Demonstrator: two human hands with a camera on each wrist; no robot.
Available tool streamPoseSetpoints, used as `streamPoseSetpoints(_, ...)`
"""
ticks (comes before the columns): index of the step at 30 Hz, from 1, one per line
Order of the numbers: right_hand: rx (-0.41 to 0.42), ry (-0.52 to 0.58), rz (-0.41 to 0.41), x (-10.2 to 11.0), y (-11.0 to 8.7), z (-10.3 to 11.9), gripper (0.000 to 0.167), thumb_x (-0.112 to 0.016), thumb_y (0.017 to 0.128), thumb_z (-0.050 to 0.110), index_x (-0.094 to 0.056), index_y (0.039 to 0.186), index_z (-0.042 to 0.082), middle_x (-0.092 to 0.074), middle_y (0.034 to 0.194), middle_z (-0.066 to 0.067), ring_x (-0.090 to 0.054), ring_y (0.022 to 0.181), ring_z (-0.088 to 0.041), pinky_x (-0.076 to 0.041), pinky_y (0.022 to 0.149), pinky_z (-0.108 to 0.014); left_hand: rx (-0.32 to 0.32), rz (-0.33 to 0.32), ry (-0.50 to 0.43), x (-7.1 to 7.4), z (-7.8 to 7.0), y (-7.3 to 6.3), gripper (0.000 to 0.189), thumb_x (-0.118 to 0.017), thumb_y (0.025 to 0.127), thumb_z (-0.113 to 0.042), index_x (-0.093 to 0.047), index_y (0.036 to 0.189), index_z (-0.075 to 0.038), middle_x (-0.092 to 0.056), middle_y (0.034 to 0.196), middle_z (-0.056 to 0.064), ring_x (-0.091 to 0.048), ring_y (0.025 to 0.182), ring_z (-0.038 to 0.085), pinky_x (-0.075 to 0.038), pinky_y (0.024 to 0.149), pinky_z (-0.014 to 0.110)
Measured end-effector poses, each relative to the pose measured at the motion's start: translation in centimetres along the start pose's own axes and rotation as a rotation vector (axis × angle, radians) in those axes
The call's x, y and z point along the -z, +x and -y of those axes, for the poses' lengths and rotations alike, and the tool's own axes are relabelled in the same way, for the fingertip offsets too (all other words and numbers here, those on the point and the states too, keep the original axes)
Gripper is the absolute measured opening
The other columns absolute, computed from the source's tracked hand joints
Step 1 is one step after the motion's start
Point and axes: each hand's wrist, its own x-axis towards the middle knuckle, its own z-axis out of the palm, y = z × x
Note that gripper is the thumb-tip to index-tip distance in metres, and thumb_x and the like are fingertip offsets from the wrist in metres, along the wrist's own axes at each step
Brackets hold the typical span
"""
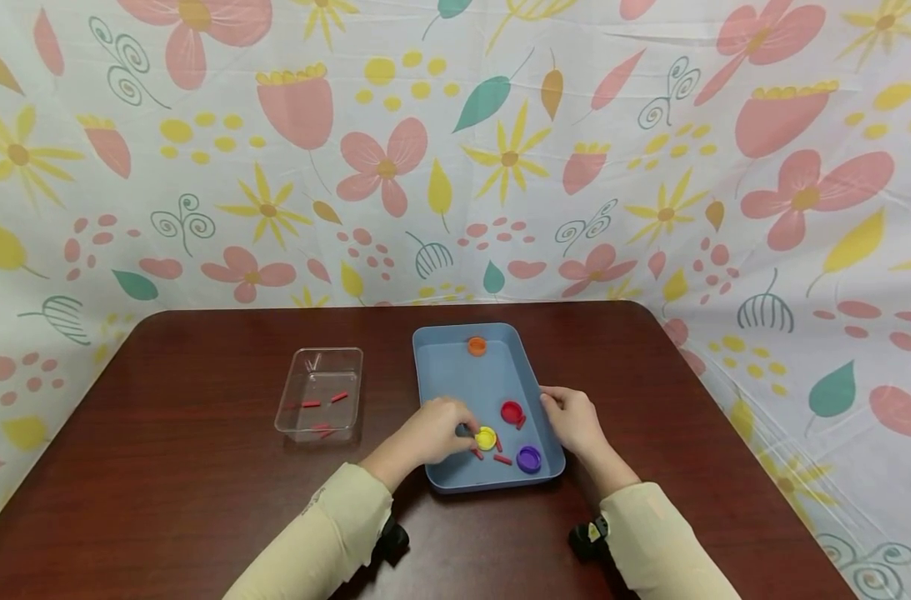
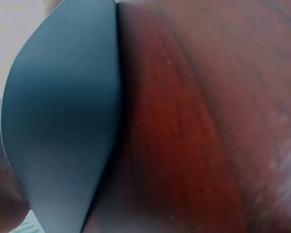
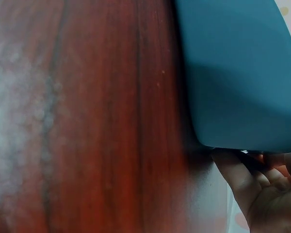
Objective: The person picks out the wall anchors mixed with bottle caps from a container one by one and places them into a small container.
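Note:
A blue-grey tray (image 1: 463, 379) lies on the table with several small round lids in it: an orange one (image 1: 477, 346), a red one (image 1: 511, 412), a yellow one (image 1: 486, 438) and a purple one (image 1: 528, 459). Several short red sticks (image 1: 503, 459) are scattered around the lower lids. Over the tray's left side, my left hand (image 1: 436, 429) bends its thumb and fingers at the near edge of the yellow lid and appears to pinch it; the fingertips are partly hidden. My right hand (image 1: 571, 421) grips the tray's right rim, with its fingers under the edge in the right wrist view.
Left of the tray stands a clear plastic box (image 1: 320, 358) with a few red sticks (image 1: 339, 397) inside. Dark brown wood forms the tabletop (image 1: 162, 467). Behind it hangs a flower-patterned cloth (image 1: 425, 250).

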Motion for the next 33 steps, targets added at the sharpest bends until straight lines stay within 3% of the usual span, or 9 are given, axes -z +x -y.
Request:
streamPoseSetpoints(8, -0.015, 0.009, 0.009, 0.03, -0.04, 0.01, 0.031, -0.051, 0.096, 0.012, -0.062, 0.12, -0.003, -0.067, 0.11, -0.023, -0.065, 0.091, -0.025, -0.055, 0.072, -0.037, -0.027, -0.008, 0.086, -0.55, 0.21, -0.31, 0.01, -0.075, 0.08, -0.026, -0.076, 0.087, -0.019, -0.069, 0.095, -0.006, -0.055, 0.093, 0.016, -0.044, 0.079, 0.034)
streamPoseSetpoints(20, -0.021, 0.012, 0.013, -0.01, 0.07, -0.08, 0.031, -0.05, 0.096, 0.012, -0.062, 0.121, -0.003, -0.066, 0.111, -0.023, -0.065, 0.094, -0.026, -0.055, 0.075, -0.039, -0.002, -0.024, 0.096, -0.64, 0.47, -0.43, 0.013, -0.077, 0.078, -0.032, -0.072, 0.078, -0.019, -0.066, 0.099, -0.005, -0.055, 0.095, 0.015, -0.045, 0.08, 0.033)
streamPoseSetpoints(28, -0.025, 0.014, 0.015, -0.05, 0.05, -0.11, 0.031, -0.05, 0.097, 0.013, -0.062, 0.121, -0.003, -0.067, 0.111, -0.023, -0.066, 0.093, -0.026, -0.055, 0.074, -0.038, -0.002, -0.02, 0.115, -0.85, 0.5, -0.42, 0.021, -0.076, 0.079, -0.033, -0.075, 0.095, -0.02, -0.069, 0.102, -0.007, -0.058, 0.099, 0.015, -0.045, 0.082, 0.035)
streamPoseSetpoints(33, -0.029, 0.017, 0.018, -0.05, 0.03, -0.13, 0.032, -0.05, 0.097, 0.013, -0.061, 0.122, -0.002, -0.066, 0.112, -0.023, -0.066, 0.093, -0.025, -0.056, 0.074, -0.038, 0.013, -0.024, 0.131, -1.02, 0.39, -0.37, 0.017, -0.077, 0.077, -0.035, -0.073, 0.087, -0.023, -0.069, 0.097, -0.01, -0.059, 0.096, 0.014, -0.043, 0.081, 0.035)
